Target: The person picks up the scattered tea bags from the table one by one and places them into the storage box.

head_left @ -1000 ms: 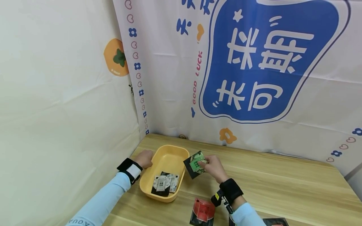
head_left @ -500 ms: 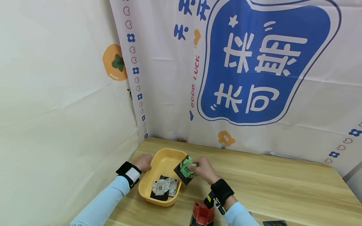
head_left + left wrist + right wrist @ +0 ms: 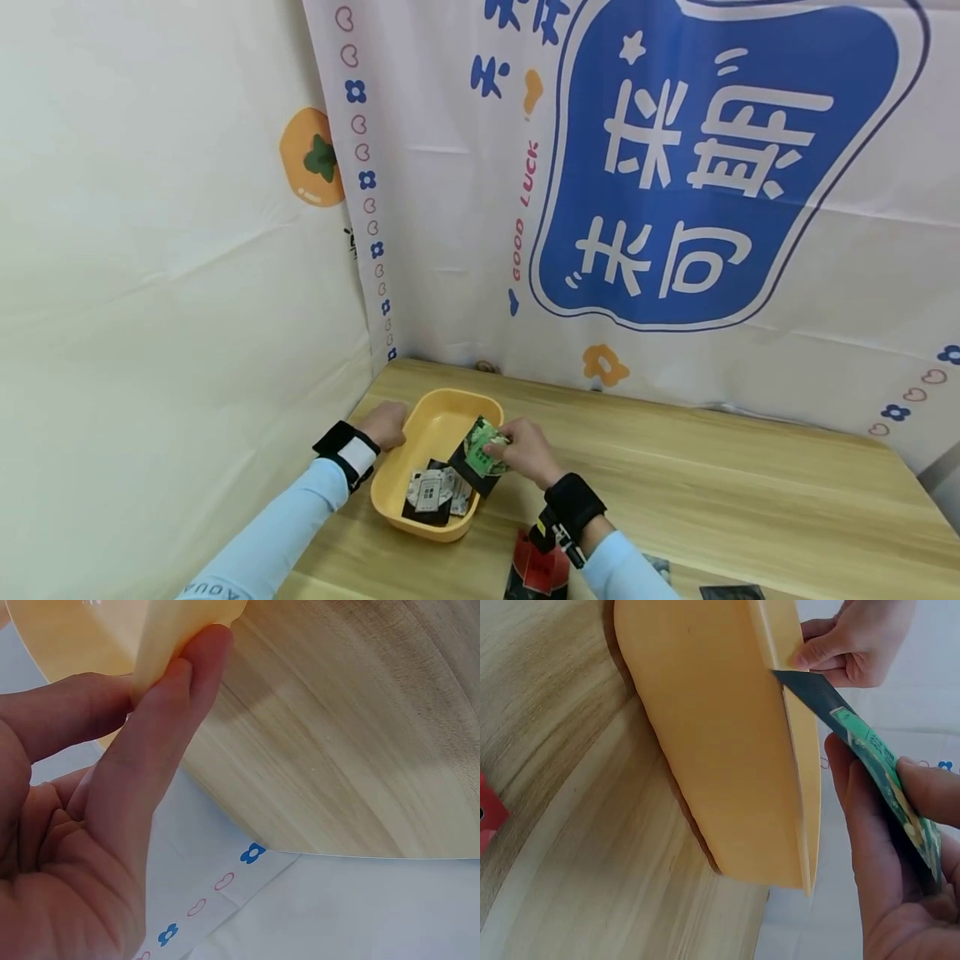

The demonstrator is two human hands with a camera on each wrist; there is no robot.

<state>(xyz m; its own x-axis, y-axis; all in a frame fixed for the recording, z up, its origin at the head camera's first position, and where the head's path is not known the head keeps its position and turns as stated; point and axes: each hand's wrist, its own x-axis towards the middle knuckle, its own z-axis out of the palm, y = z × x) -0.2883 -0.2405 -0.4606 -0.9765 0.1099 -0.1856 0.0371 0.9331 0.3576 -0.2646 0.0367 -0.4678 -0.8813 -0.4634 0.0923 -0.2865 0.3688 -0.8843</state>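
A yellow plastic tub (image 3: 415, 440) stands at the left of the wooden table, with black-and-white sachets (image 3: 431, 492) lying in its near end. My left hand (image 3: 384, 423) pinches the tub's left rim between thumb and fingers, as the left wrist view shows up close at the rim (image 3: 169, 637). In my right hand (image 3: 529, 454) a black-and-green sachet (image 3: 478, 454) is pinched by one edge. It overlaps the tub's right rim in the head view. In the right wrist view, the sachet (image 3: 866, 742) tilts with its far corner at the rim, thumb on its printed face.
A red-and-black sachet (image 3: 538, 569) lies on the table (image 3: 712, 492) below the right wrist. Near the bottom edge are another dark sachet (image 3: 731, 592) and a pale one (image 3: 658, 568) partly behind the right sleeve. A printed cloth (image 3: 465, 192) hangs behind the table.
My right hand has carried the green sachet leftward, from beside the tub to over its right rim. The left hand keeps its hold on the left rim.
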